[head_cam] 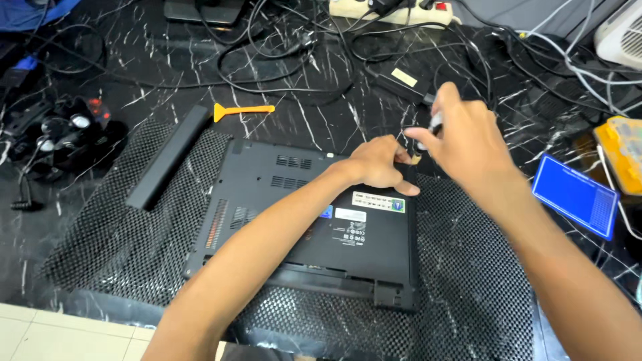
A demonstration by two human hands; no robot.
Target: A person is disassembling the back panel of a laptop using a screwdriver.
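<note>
Head view shows me the black marble-patterned counter (134,73) first, with a dark mesh anti-slip mat (468,287) spread over its near half, presumably so the machine does not slide or scratch. On the mat lies the black laptop (267,200), turned underside up, vents and base panel facing me. Its long black battery bar (170,157) rests apart at the mat's left edge, set at a slant. My left hand (378,164) presses on the laptop's far right corner, fingers curled down on the case, I judge to steady it. My right hand (468,137) hovers just beside it, clenched around a small screwdriver (428,134) whose tip points down at that same corner.

A tangle of black cables (287,60) and a white power strip (391,9) cover the far side. A blue rectangular pad (576,195) sits right of the mat, a yellow case (622,152) beyond it. An orange plastic pry tool (242,109) lies past the battery bar. On the laptop's base sit a white rectangular label with a green end (379,201), a smaller white label (350,215) below it, and a little blue square sticker (326,212).
</note>
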